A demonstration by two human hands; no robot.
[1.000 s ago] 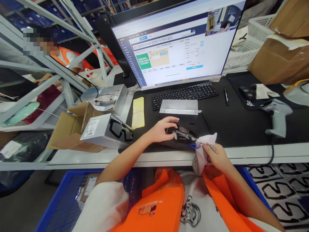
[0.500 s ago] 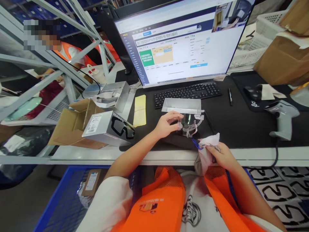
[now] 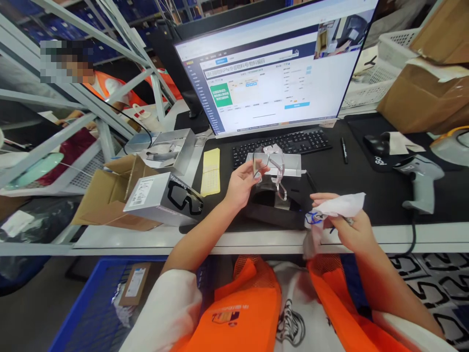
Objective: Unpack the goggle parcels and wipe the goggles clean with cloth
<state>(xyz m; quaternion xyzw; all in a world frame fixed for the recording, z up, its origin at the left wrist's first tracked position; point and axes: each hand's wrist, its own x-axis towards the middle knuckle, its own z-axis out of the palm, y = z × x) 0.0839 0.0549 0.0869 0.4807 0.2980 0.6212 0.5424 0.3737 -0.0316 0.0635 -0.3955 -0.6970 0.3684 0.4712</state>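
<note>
My left hand (image 3: 239, 187) pinches a pair of clear-framed glasses (image 3: 281, 175) by one side, holding them up over the desk mat. Below them lies a dark case-like object (image 3: 273, 212), its exact kind unclear. Just behind the glasses is a shallow silver-grey box part (image 3: 293, 164). My right hand (image 3: 354, 231), near the desk's front edge, grips a white cloth (image 3: 346, 204). A blue cord (image 3: 313, 217) shows beside the cloth, and some greyish fabric hangs beneath it.
A monitor (image 3: 271, 73) stands behind a black keyboard (image 3: 282, 144). A printed glasses box (image 3: 163, 198) leans by an open carton (image 3: 106, 193) on the left, near yellow slips (image 3: 210, 171). Rightward are a pen (image 3: 344, 150) and a barcode scanner (image 3: 421, 181). Another person (image 3: 110, 88) sits beyond the frame.
My left hand has raised and turned the glasses, so the clear frame now stands up. My right hand has moved right with the cloth, which is more spread out. The camera view shifted slightly.
</note>
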